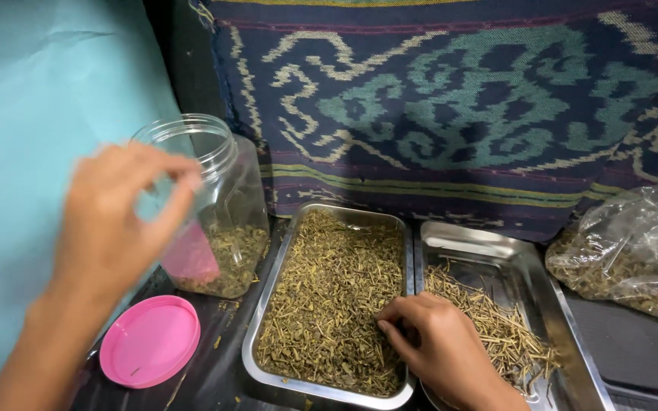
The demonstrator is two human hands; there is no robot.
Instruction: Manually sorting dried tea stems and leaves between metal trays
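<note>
My left hand [119, 221] hovers in front of a clear plastic jar [218, 205], fingers loosely bent, nothing visible in it. The jar is open and partly filled with dried green herb pieces. Its pink lid [150, 341] lies flat on the dark surface below. My right hand [428, 339] rests fingers-down in a steel tray [264, 301] full of chopped dried herbs, fingertips pinched in the pile near the right rim. A second steel tray [527, 266] to the right holds thin dried stems.
A clear plastic bag [634, 251] of dried herbs sits at the far right. A patterned woven cloth [458, 106] hangs behind the trays. A teal cloth [32, 114] covers the left side.
</note>
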